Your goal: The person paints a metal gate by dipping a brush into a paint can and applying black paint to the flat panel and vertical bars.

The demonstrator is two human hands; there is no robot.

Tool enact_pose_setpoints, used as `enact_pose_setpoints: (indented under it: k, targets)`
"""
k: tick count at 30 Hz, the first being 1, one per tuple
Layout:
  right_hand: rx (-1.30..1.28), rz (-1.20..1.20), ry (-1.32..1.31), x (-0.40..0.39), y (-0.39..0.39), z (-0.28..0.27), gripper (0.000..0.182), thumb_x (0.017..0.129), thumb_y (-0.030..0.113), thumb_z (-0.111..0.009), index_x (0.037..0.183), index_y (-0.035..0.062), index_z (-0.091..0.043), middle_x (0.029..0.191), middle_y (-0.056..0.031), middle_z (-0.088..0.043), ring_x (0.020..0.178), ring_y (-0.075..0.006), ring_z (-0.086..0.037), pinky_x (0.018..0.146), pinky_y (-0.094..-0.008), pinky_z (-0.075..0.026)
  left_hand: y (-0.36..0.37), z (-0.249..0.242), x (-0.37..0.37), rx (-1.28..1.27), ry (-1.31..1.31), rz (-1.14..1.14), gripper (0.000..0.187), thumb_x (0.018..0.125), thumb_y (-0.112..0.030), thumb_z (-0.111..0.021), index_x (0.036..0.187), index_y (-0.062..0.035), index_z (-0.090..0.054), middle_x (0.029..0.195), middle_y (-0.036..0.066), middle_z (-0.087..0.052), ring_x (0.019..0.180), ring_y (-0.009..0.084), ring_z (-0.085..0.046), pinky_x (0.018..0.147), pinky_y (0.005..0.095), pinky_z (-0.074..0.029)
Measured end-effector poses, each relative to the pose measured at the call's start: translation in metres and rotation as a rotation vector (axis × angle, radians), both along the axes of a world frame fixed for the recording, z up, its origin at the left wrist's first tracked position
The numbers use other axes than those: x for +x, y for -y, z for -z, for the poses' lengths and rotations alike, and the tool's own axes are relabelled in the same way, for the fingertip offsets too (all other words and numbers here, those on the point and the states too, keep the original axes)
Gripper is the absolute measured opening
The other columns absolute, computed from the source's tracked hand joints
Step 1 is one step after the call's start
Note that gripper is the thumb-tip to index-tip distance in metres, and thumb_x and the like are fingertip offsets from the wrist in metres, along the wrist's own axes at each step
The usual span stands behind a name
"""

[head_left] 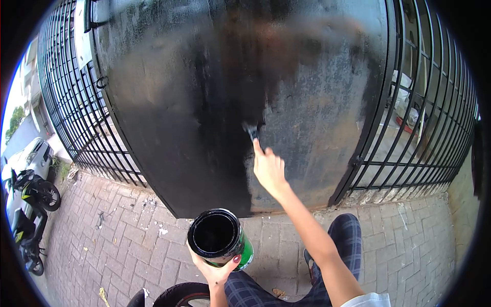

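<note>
In the head view my right hand (pixel 270 170) is closed around the handle of a paintbrush (pixel 252 131), its bristles against the metal gate panel (pixel 312 123). Fresh black paint covers the panel's left and middle, while the right part shows worn grey and rusty brown. Low in front of me, my left hand (pixel 210 270) grips a green paint can (pixel 246 253) from below and the side. Its open top faces me, with black paint on the rim and dark inside.
Black barred fencing stands left (pixel 76 97) and right (pixel 429 102) of the panel. A motorcycle (pixel 38 189) is parked at far left beside a white car (pixel 33 156). Brick paving (pixel 123 240) lies below. A tyre (pixel 181 295) shows near my left forearm.
</note>
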State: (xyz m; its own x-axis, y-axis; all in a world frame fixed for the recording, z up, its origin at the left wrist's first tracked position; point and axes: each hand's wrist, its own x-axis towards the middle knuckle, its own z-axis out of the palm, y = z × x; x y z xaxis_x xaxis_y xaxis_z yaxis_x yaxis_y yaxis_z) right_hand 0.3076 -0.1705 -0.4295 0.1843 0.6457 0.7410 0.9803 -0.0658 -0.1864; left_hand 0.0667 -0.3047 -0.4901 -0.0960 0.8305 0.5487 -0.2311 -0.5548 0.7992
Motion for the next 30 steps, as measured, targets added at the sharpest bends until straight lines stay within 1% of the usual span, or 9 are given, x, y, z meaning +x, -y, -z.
enact_pose_setpoints:
  k: [4,6,10,11,14,20,23,27,30]
  targets:
    - [-0.315,-0.015,-0.138,-0.009,0.024,0.122,0.043,0.082,0.01,-0.053,0.124,0.009,-0.06,0.079,-0.0239,-0.063,0.064,-0.0379,-0.066,0.056,-0.0472,-0.053,0.004,0.008,-0.003,-0.049,-0.029,-0.02,0.091,0.057,-0.023,-0.086,0.131,0.0016,-0.038,0.117,0.013,-0.053,0.105,0.0222,-0.056,0.092,0.0347,-0.046]
    - [-0.412,-0.047,-0.202,-0.014,0.032,0.134,0.041,0.081,0.008,-0.054,0.121,0.0079,-0.062,0.077,-0.0244,-0.064,0.067,-0.0383,-0.067,0.058,-0.0478,-0.054,0.003,0.01,-0.002,-0.072,-0.034,0.006,0.096,0.056,-0.024,-0.087,0.133,0.0011,-0.036,0.119,0.013,-0.052,0.109,0.0237,-0.055,0.095,0.0364,-0.044]
    - [-0.322,-0.031,-0.252,-0.013,0.015,0.071,0.035,0.082,0.008,-0.055,0.115,0.0054,-0.064,0.075,-0.0225,-0.066,0.071,-0.0371,-0.067,0.061,-0.0479,-0.054,0.004,0.006,-0.001,-0.126,-0.066,0.033,0.102,0.053,-0.023,-0.089,0.135,0.0006,-0.033,0.123,0.015,-0.049,0.115,0.0268,-0.052,0.1,0.0393,-0.041]
    - [-0.174,-0.064,-0.246,-0.017,0.017,0.046,0.034,0.084,0.009,-0.054,0.116,0.0052,-0.063,0.076,-0.0222,-0.065,0.068,-0.0376,-0.066,0.06,-0.0476,-0.054,0.003,0.005,0.0,-0.13,-0.055,0.04,0.101,0.053,-0.023,-0.089,0.134,0.0006,-0.033,0.123,0.015,-0.049,0.114,0.0267,-0.052,0.1,0.0393,-0.041]
    - [0.067,-0.056,-0.257,-0.03,0.017,0.008,0.039,0.086,0.011,-0.056,0.125,0.0126,-0.059,0.074,-0.0159,-0.058,0.058,-0.0368,-0.061,0.055,-0.0465,-0.052,0.002,0.008,0.002,-0.109,-0.05,0.032,0.098,0.054,-0.023,-0.088,0.133,0.001,-0.035,0.121,0.014,-0.05,0.111,0.0249,-0.053,0.097,0.0374,-0.043]
    - [0.064,0.012,-0.123,-0.016,-0.021,0.132,0.052,0.085,0.015,-0.057,0.136,0.0174,-0.047,0.079,-0.0129,-0.056,0.048,-0.0319,-0.059,0.045,-0.0436,-0.051,0.0,0.012,0.005,-0.068,-0.022,0.047,0.094,0.056,-0.021,-0.087,0.132,0.0006,-0.036,0.12,0.013,-0.051,0.107,0.022,-0.056,0.092,0.035,-0.046]
    - [-0.223,0.018,-0.156,-0.021,-0.003,0.18,0.047,0.086,0.014,-0.054,0.133,0.0135,-0.052,0.083,-0.0172,-0.061,0.054,-0.0348,-0.063,0.052,-0.0466,-0.053,0.004,0.012,0.003,-0.118,-0.05,0.018,0.094,0.056,-0.02,-0.088,0.132,0.0,-0.036,0.12,0.013,-0.052,0.107,0.0221,-0.056,0.093,0.0354,-0.046]
    - [-0.643,0.012,-0.37,-0.015,0.022,0.172,0.034,0.086,0.013,-0.055,0.119,0.0097,-0.063,0.085,-0.0228,-0.064,0.066,-0.0402,-0.064,0.064,-0.05,-0.053,0.003,0.013,0.004,-0.066,-0.05,0.037,0.095,0.057,-0.023,-0.088,0.133,0.0002,-0.036,0.12,0.012,-0.052,0.107,0.0221,-0.056,0.093,0.0352,-0.045]
    - [-0.309,-0.06,-0.301,-0.013,0.013,0.099,0.032,0.086,0.01,-0.053,0.115,0.0047,-0.063,0.08,-0.0219,-0.064,0.066,-0.04,-0.065,0.06,-0.051,-0.053,0.004,0.007,0.004,-0.152,-0.041,0.03,0.101,0.052,-0.024,-0.089,0.133,0.0012,-0.034,0.123,0.014,-0.049,0.113,0.0259,-0.052,0.099,0.039,-0.041]
